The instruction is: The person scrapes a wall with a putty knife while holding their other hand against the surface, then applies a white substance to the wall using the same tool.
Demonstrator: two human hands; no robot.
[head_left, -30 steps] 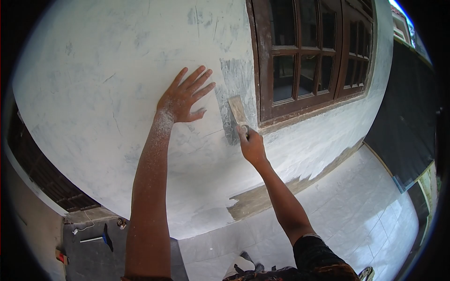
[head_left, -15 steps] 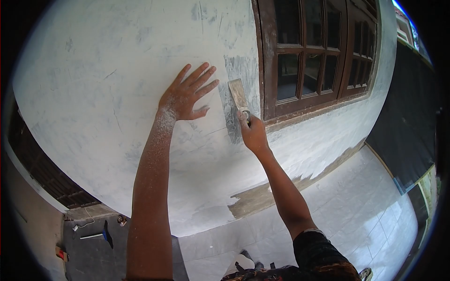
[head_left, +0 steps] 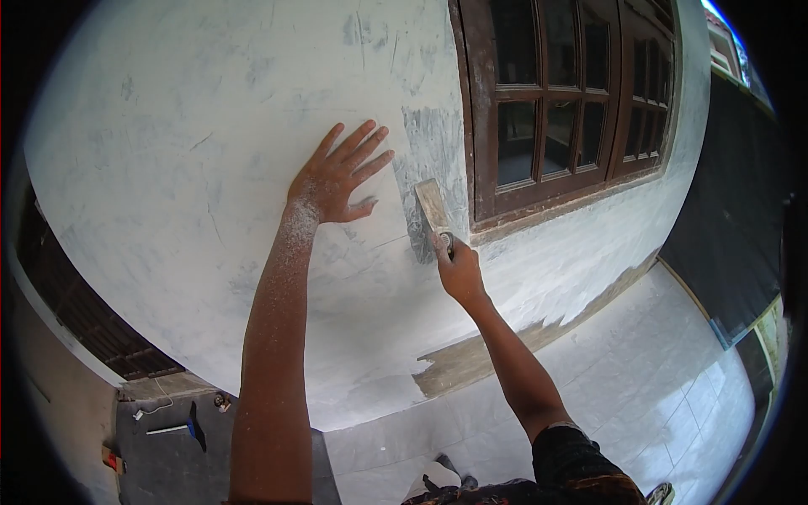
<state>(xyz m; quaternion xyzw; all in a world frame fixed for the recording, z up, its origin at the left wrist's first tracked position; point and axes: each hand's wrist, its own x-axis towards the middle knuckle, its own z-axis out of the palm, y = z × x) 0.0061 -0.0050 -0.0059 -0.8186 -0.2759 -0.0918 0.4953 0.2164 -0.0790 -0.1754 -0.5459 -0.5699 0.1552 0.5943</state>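
Observation:
My left hand (head_left: 337,175) lies with spread fingers against the white wall (head_left: 210,278); pale dust covers its wrist and forearm. To its right, my right hand (head_left: 459,268) is closed around the handle of a putty knife (head_left: 432,202). The wide blade points up and slightly left, over a grey scraped patch (head_left: 411,151) on the wall. That patch runs down beside the brown window frame (head_left: 475,118). Whether the blade's edge touches the wall is hard to tell.
A brown wooden window (head_left: 560,93) is set in the wall at right. Bare grey-brown strip (head_left: 459,366) shows along the wall's base above pale floor tiles (head_left: 387,459). A blue-headed tool with a white handle (head_left: 195,427) lies on dark floor. Black sheeting (head_left: 724,194) hangs far right.
My right hand and the putty knife have moved down along the grey patch. The left hand stays flat in nearly the same spot on the wall.

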